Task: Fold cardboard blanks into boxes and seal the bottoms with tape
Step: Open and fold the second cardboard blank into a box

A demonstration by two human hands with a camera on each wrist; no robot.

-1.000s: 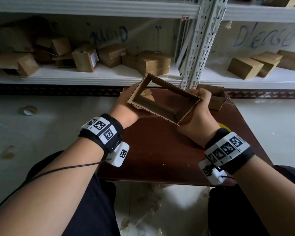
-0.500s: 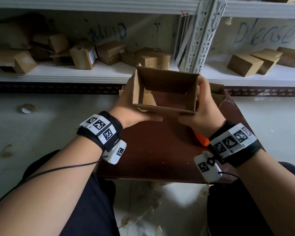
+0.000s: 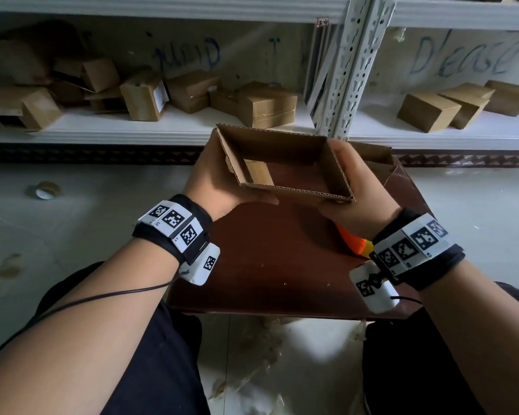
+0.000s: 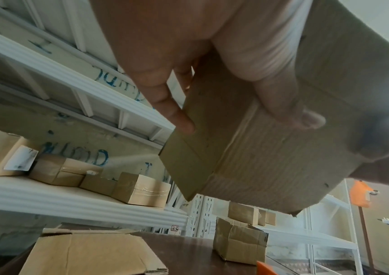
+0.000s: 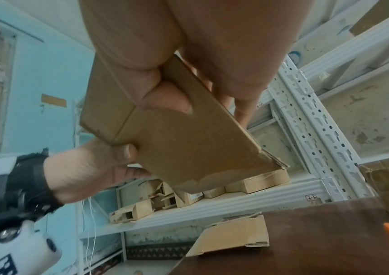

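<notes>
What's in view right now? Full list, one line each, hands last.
cardboard blank: one, brown, opened into a tube, held above the table, bottom not yet closed
table: one, dark red-brown, below the hands
flat blank: one, tan, lying on the table
small box: one, brown, crumpled, on the table's far side
shelf boxes: many, brown, on the white shelf behind
tape roll: one, on the floor, left
orange object: one, on the table under the right wrist
left hand: grips the blank's left end
right hand: grips its right end
</notes>
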